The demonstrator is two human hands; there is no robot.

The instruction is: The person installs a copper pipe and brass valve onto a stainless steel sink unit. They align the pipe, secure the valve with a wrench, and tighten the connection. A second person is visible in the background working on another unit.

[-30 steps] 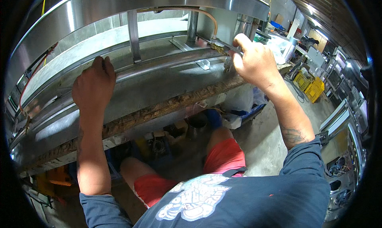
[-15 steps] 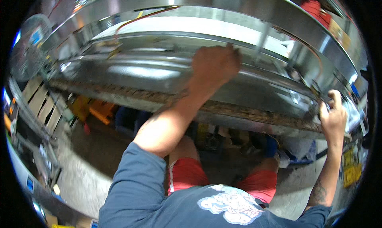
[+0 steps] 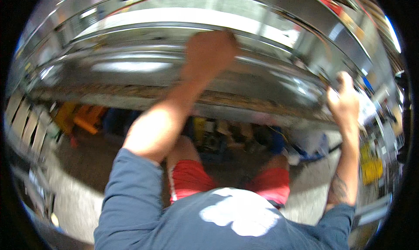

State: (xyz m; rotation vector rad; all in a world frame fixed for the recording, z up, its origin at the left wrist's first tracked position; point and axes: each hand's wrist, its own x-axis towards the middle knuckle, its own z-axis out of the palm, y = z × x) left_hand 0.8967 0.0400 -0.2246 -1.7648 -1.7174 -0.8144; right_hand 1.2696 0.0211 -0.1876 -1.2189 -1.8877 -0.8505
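A long shiny metal piece [image 3: 131, 67] with a rounded surface lies across the work surface in front of me. My left hand [image 3: 209, 53] is over its middle, curled into a fist and smeared by motion. Whatever the fist holds, if anything, is hidden. My right hand [image 3: 345, 102] is at the right end of the metal piece, with thumb and fingers bent together. What sits between those fingers is too small and blurred to name. Beyond the piece runs a tall metal frame [image 3: 354, 53] with a pale panel [image 3: 192, 15] inside it.
A worn, brownish ledge [image 3: 257, 102] edges the work surface toward me. Beneath it are orange parts [image 3: 89, 119], a blue round container [image 3: 277, 138] and other clutter. A slatted wooden pallet [image 3: 19, 117] is at left, a yellow object [image 3: 371, 170] at right.
The whole scene has shifted left and slightly up in the view. Both hands keep about the same places relative to the metal piece.
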